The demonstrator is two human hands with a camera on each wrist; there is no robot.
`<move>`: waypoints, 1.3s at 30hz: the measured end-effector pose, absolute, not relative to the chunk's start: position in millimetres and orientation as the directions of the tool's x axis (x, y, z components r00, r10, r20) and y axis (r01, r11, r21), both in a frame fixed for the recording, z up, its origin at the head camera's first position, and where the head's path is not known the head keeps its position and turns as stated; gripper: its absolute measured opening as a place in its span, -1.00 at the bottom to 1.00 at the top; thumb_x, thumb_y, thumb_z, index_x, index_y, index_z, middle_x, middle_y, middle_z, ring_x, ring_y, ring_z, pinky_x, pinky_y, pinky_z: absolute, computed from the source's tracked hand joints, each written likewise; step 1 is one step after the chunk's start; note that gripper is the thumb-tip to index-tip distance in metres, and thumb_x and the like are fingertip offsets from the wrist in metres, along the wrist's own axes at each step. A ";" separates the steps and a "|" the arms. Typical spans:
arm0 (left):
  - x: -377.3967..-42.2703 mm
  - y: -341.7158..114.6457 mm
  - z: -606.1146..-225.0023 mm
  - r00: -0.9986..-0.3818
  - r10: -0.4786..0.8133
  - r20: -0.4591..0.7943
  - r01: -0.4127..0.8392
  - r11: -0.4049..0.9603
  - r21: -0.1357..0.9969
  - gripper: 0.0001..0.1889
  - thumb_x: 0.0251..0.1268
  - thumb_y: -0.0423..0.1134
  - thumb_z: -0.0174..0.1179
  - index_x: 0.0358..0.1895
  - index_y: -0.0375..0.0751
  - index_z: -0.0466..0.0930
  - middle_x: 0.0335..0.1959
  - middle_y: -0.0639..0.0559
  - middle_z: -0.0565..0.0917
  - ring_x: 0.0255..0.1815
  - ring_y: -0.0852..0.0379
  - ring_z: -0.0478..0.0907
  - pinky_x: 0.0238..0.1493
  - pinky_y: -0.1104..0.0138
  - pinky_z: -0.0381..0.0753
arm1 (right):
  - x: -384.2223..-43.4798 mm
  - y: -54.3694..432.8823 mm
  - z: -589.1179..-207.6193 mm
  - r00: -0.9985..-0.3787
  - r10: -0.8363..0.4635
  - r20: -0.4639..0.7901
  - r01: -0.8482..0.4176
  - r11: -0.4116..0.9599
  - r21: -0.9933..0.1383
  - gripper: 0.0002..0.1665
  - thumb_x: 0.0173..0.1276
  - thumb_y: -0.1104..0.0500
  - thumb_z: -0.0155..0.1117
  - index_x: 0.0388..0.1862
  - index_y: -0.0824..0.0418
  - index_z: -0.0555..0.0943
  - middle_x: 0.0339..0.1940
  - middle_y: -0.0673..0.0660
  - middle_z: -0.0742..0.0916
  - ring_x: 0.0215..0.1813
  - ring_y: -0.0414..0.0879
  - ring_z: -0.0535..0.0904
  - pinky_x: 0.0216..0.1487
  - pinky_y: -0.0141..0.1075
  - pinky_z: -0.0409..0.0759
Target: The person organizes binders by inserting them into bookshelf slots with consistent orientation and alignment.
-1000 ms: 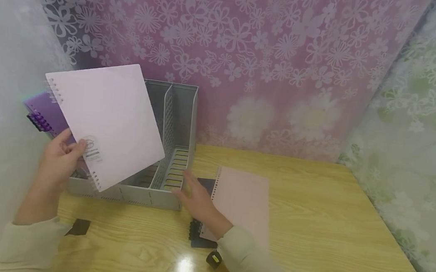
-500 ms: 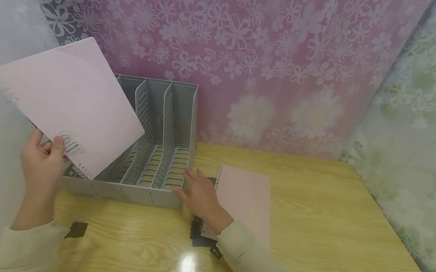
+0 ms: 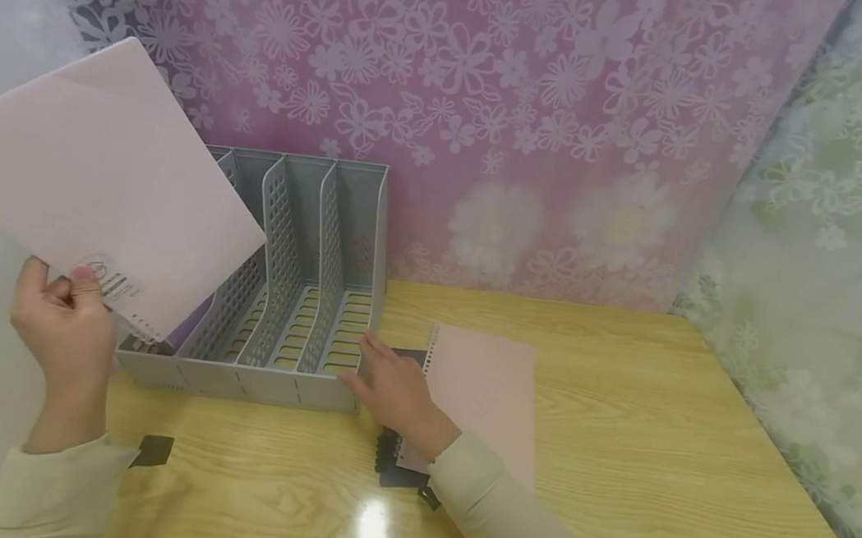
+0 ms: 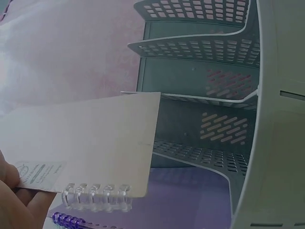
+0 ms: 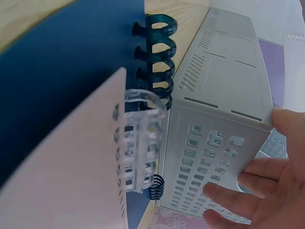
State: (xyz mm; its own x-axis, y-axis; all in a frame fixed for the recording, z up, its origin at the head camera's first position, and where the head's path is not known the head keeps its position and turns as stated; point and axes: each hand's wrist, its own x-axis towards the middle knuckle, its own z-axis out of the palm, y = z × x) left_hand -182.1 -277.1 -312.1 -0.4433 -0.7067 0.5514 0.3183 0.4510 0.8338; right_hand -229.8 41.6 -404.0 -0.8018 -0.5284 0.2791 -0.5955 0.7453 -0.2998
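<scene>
The white notebook (image 3: pixel 118 168) is pinched near its ringed edge by the thumb and fingers of the left hand (image 3: pixel 65 321) and held tilted over the left part of the rack (image 3: pixel 268 385). Well apart from it, the rack's right front corner is touched by the right hand (image 3: pixel 397 386), its fingers extended. Beside that hand, a pink notebook (image 3: pixel 482 396) is seen on the surface (image 3: pixel 636 421).

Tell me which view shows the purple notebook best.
Left wrist: there the purple notebook shows a broad stretch of cover and some rings. Head shows just a sliver past the held notebook; right wrist, a strip beyond the rack.
</scene>
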 end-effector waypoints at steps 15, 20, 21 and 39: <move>-210.4 -268.0 -327.9 -0.437 -0.667 0.603 0.261 0.548 0.795 -0.84 0.43 -0.36 0.03 -0.25 0.01 0.54 -0.80 0.46 0.33 -0.78 0.49 0.16 -0.75 0.59 0.11 | -231.9 42.9 -400.5 -0.798 -0.540 0.269 -0.599 0.760 -0.253 -0.22 0.45 -0.25 0.04 0.37 0.31 0.40 0.41 0.18 0.45 -0.82 -0.28 0.04 -0.79 -0.45 0.10; -222.0 -258.7 -339.9 -0.448 -0.602 0.660 0.245 0.628 0.739 -0.89 0.39 -0.41 0.05 -0.28 -0.42 0.50 -0.83 0.42 0.20 -0.77 0.45 0.06 -0.73 0.53 0.03 | -231.0 42.9 -401.0 -0.800 -0.541 0.260 -0.598 0.757 -0.263 -0.24 0.46 -0.24 0.04 0.37 0.29 0.41 0.41 0.16 0.45 -0.80 -0.31 -0.05 -0.78 -0.45 0.08; -224.5 -256.8 -342.7 -0.454 -0.594 0.664 0.244 0.634 0.734 -0.89 0.38 -0.42 0.05 -0.23 -0.45 0.52 -0.81 0.46 0.21 -0.75 0.45 0.09 -0.71 0.53 0.05 | -230.8 42.9 -401.1 -0.800 -0.542 0.257 -0.597 0.759 -0.260 -0.24 0.46 -0.25 0.03 0.37 0.28 0.41 0.41 0.16 0.45 -0.80 -0.31 -0.05 -0.78 -0.46 0.07; -258.6 -237.2 -383.3 -0.579 -0.483 0.657 0.178 0.712 0.680 -0.78 0.39 -0.38 0.08 0.03 -0.35 0.56 -0.27 -0.37 0.70 -0.39 -0.40 0.58 -0.38 -0.10 0.44 | -228.6 41.8 -398.1 -0.810 -0.556 0.187 -0.586 0.779 -0.222 -0.22 0.50 -0.26 -0.09 0.45 0.26 0.30 0.47 0.16 0.37 -0.77 -0.22 0.28 -0.77 -0.44 0.11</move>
